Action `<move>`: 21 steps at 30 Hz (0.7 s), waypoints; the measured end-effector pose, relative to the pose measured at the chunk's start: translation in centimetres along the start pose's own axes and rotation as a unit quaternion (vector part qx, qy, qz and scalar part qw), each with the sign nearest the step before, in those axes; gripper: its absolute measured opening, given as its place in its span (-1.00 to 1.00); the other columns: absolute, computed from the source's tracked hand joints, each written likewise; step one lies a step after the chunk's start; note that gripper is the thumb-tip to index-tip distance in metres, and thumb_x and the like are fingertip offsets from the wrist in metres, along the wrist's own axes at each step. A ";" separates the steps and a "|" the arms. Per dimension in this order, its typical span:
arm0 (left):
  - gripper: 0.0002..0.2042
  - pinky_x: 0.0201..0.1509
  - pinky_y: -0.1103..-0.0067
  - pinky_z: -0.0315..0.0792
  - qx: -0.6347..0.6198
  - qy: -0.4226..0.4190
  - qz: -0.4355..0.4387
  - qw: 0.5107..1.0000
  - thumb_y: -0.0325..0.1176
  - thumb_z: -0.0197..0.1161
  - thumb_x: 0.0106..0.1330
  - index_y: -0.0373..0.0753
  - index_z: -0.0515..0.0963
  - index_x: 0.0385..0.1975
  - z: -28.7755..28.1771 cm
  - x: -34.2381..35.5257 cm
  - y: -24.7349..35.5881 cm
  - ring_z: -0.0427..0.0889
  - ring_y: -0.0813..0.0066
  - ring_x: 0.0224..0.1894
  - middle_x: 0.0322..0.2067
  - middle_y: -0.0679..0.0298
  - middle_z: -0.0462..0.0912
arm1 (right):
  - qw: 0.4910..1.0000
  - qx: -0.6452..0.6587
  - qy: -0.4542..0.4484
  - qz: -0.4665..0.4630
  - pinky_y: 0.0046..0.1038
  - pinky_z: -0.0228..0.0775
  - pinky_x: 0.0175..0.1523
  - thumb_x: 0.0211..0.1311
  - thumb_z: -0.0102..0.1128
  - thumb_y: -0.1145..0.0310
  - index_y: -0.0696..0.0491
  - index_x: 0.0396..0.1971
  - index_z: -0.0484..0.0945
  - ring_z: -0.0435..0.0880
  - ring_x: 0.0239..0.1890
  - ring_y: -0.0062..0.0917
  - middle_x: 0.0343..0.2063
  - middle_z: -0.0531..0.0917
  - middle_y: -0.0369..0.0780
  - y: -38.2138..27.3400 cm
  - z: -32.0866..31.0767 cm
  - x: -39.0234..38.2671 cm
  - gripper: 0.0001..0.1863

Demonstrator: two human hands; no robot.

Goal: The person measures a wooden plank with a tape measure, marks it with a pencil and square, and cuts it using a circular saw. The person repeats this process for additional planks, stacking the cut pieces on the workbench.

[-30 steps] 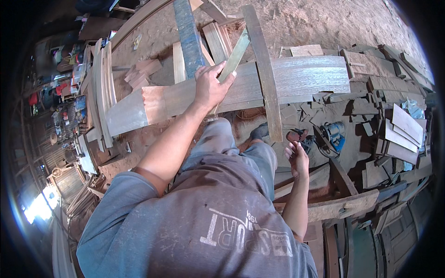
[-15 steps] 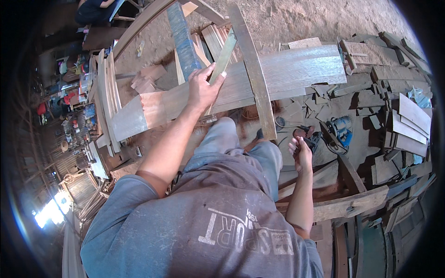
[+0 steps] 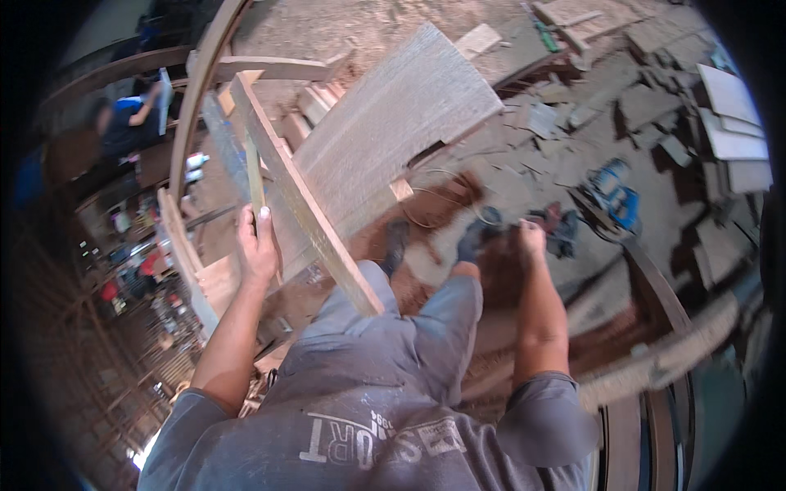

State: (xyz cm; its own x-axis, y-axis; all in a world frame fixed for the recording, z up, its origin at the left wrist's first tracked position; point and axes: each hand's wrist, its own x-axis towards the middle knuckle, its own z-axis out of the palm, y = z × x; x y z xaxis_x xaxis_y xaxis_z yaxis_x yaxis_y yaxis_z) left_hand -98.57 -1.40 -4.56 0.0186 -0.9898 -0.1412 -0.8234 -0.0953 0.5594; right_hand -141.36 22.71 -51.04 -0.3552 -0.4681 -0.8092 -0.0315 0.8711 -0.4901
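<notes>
My left hand [image 3: 259, 252] is closed around the thin greenish strip [image 3: 255, 176] of a wooden angle gauge. The gauge's long wooden bar [image 3: 307, 192] slants over a wide board and ends above my lap. Beneath it, the wide brown-grey board [image 3: 401, 106] runs from beside my left hand toward the far middle, with a dark notch in its right edge. My right hand [image 3: 530, 237] is off to the right, apart from the board, its fingers drawn together. Whatever they may hold is too small or hidden to tell.
A blue power saw [image 3: 614, 204] and a dark red tool [image 3: 561, 227] lie on the ground beyond my right hand. Wood offcuts [image 3: 647, 106] litter the right side. A rough beam [image 3: 663, 360] crosses at lower right. Another person [image 3: 127, 123] is at far left.
My left hand has moved left and nearer with the gauge, whose bar now slants the other way. My right hand has closed more and risen slightly. The view has turned.
</notes>
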 end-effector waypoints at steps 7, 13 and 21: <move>-0.72 0.31 0.57 0.37 -0.097 -0.004 -0.019 0.995 -0.30 0.05 0.73 -0.32 0.47 0.25 -0.4 -0.8 1.6 0.52 0.62 0.11 0.07 0.32 0.61 | 0.947 -0.309 0.073 -0.057 -0.01 0.49 0.31 0.48 0.12 0.07 0.19 -0.04 0.77 0.70 0.11 0.05 -0.02 0.78 0.12 2.7 0.5 15.9 -0.52; -0.63 0.40 0.50 0.40 0.003 -0.013 0.019 1.000 -0.32 0.00 0.72 -0.37 0.41 0.37 0.3 2.0 2.6 0.56 0.53 0.24 0.18 0.22 0.63 | 0.960 -0.214 0.180 -0.018 0.01 0.40 0.46 0.51 0.09 0.24 0.29 0.32 0.54 0.60 0.33 0.15 0.23 0.65 0.23 13.1 -0.7 22.4 -0.46; -0.70 0.31 0.53 0.39 -0.091 -0.011 0.017 0.996 -0.29 0.05 0.73 -0.35 0.46 0.26 1.1 1.3 2.5 0.53 0.57 0.12 0.08 0.31 0.61 | 0.982 -0.121 0.120 0.083 -0.03 0.43 0.44 0.43 0.20 0.33 0.07 0.52 0.39 0.63 0.34 0.10 0.31 0.63 0.20 13.2 -3.5 11.7 -0.33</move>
State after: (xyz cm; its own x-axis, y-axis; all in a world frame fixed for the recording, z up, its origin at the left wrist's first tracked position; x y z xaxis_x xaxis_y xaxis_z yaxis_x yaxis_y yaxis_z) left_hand -101.20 -2.85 -4.29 -0.0210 -0.9904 -0.1367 -0.7074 -0.0819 0.7020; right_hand -149.24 29.24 -65.85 -0.5830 -0.2944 -0.7573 -0.1662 0.9555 -0.2436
